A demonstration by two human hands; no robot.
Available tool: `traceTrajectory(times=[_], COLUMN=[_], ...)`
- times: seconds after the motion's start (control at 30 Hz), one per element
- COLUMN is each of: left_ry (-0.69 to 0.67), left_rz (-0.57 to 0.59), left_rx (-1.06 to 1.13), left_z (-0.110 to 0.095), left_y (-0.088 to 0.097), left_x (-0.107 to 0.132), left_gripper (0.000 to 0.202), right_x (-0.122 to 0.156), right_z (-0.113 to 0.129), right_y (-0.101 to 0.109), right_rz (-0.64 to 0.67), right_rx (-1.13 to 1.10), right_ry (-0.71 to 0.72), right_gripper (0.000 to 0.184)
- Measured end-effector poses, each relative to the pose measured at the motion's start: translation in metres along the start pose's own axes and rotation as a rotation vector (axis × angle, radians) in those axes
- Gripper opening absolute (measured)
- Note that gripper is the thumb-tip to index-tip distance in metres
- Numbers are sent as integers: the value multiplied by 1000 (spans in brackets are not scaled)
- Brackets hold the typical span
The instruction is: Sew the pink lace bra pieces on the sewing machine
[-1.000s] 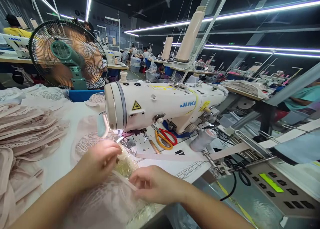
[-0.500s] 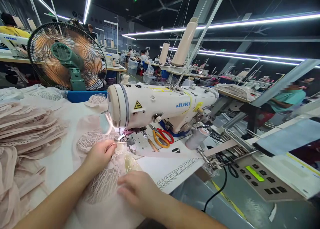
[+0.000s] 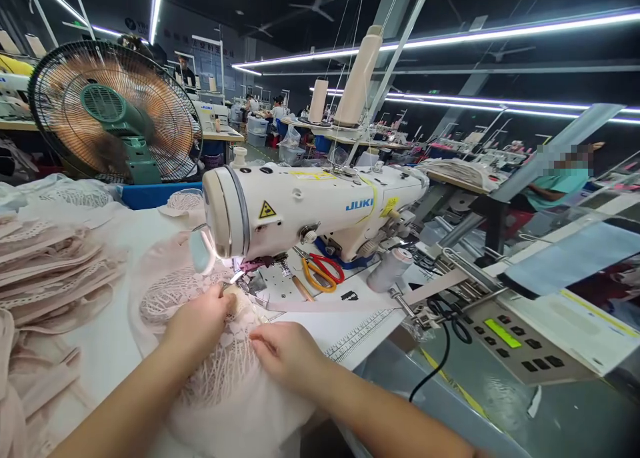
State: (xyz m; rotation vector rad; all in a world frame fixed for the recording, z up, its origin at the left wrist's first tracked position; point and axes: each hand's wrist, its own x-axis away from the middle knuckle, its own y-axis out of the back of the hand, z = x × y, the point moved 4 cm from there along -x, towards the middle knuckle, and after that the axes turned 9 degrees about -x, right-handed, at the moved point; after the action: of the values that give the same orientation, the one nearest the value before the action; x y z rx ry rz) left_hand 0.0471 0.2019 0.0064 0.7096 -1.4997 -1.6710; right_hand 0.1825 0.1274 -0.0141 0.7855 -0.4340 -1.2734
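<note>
My left hand [image 3: 197, 325] presses a pale pink lace garment piece [image 3: 220, 371] against the table just in front of the needle and presser foot [image 3: 237, 278] of the white JUKI sewing machine [image 3: 310, 208]. Its fingers are curled together on the lace. My right hand [image 3: 287, 355] rests on the same piece a little nearer me, fingers bent and holding the fabric edge. The lace spreads under both hands toward the table's front edge.
Stacks of pink lace pieces [image 3: 50, 271] lie at the left. A spinning fan [image 3: 110, 115] stands behind. Orange and red scissors [image 3: 320, 271] and a thread spool [image 3: 387, 271] sit under the machine arm. A control panel [image 3: 515, 345] is at the right. Other workers sit far off.
Both hands have slid the lace piece closer to the needle, and the right hand has moved forward beside the left. The camera has shifted slightly right.
</note>
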Motion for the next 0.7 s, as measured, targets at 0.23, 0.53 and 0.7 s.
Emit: traceTrajectory(times=[0.23,0.53,0.7], left_ry=[83,164,206], left_rz=[46,52,9], left_rx=[64,105,121], left_z=[-1,2,12], left_y=[-4,-9,-7], left_x=[-9,-15,-16], left_gripper=[45,48,49], right_x=[-11,-19,-26], right_z=[-2,-4,1], right_y=[9,12,14], right_rz=[32,113,156], right_rx=[65,157,219], right_ry=[-25,-53,-105], right_gripper=[19,17,18])
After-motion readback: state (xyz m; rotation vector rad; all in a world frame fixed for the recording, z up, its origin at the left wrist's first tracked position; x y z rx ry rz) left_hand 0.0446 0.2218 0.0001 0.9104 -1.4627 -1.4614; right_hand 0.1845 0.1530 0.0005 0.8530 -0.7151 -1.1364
